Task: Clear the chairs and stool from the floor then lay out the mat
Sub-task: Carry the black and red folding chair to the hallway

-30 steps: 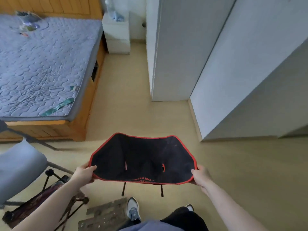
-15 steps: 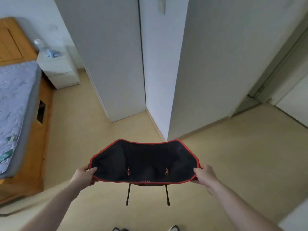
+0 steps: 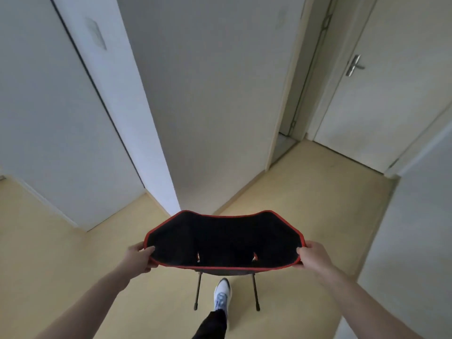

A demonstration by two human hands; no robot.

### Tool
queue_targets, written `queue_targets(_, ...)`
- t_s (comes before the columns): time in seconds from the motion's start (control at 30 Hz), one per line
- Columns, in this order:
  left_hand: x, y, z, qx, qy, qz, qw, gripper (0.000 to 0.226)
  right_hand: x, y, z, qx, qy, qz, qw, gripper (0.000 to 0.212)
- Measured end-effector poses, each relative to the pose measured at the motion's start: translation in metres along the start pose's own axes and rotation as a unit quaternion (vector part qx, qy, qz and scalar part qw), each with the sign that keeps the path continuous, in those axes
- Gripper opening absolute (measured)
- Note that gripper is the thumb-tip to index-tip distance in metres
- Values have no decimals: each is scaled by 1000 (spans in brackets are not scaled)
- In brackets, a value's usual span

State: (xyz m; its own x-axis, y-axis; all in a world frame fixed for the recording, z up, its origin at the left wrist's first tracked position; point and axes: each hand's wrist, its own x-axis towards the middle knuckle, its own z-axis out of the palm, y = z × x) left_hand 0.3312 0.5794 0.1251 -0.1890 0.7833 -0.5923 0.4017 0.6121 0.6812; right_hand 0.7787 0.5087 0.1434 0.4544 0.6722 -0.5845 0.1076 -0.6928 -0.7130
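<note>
A black folding chair with red trim [image 3: 225,241] hangs in the air in front of me, lifted off the yellow floor. My left hand [image 3: 138,259] grips its left edge, thumb over the red rim. My right hand [image 3: 311,256] grips the right edge in the same way. Two thin dark legs hang down under the seat, clear of the floor. No mat or stool is in view.
A white wall corner [image 3: 168,187] juts out straight ahead, just beyond the chair. A closed white door with a metal handle [image 3: 354,66] stands at the right, down a short passage of yellow floor [image 3: 305,204]. My white shoe [image 3: 222,296] steps forward beneath the chair.
I have turned right while carrying the chair: the bed, nightstand and other chairs have left the view, and the door at the right has come in. Both hands keep their hold.
</note>
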Motion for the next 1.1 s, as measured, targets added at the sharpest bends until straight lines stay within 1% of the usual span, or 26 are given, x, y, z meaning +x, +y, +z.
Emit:
queue_targets(0.23, 82, 109, 76, 44, -94, 41, 994, 16, 73, -30, -52, 55, 87, 57, 993, 32)
queue_targets(0.37, 127, 169, 113, 64, -130, 61, 988, 15, 102, -56, -76, 74, 119, 81, 987, 30)
queue_targets(0.47, 164, 215, 143, 81, -170, 79, 979, 15, 129, -70, -93, 109, 143, 78, 981, 29)
queue_targets(0.6, 191, 263, 170, 118, -189, 102, 969, 15, 147, -80, -115, 134, 176, 88, 971, 27)
queue_targets(0.7, 215, 314, 205, 132, -210, 118, 961, 15, 176, -90, -140, 154, 198, 91, 964, 26)
queue_targets(0.8, 231, 354, 236, 142, -216, 127, 958, 11, 208, -99, -161, 154, 213, 102, 959, 28)
queue_targets(0.93, 258, 403, 282, 155, -218, 126, 955, 11, 265, -114, -189, 176, 214, 122, 953, 28)
queue_targets(1.1, 298, 460, 345, 173, -214, 109, 955, 12, 345, -128, -224, 194, 192, 132, 953, 32)
